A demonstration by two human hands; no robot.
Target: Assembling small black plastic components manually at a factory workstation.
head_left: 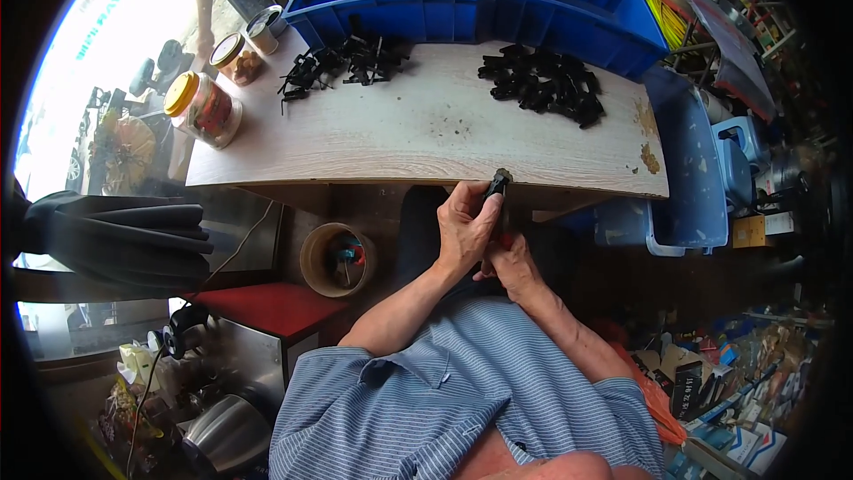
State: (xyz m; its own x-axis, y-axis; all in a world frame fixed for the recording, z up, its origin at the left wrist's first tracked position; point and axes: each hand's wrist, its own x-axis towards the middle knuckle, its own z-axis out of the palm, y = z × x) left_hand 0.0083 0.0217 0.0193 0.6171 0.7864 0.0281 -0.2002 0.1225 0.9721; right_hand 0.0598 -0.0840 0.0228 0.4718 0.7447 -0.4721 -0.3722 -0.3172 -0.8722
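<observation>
My left hand is at the table's front edge, with thumb and fingers pinched around a small black plastic part. A brownish, rough-looking end tops that part. Just below and to the right, my right hand is closed around something mostly hidden; a bit of red shows by its fingertips. On the table lie two heaps of black parts. The left heap has thin pieces sticking out, while the right heap looks chunkier.
Two blue bins stand along the table's back. A yellow-lidded jar, another jar and a can sit at the left. Below is a round bucket. A large blue tub stands at the right.
</observation>
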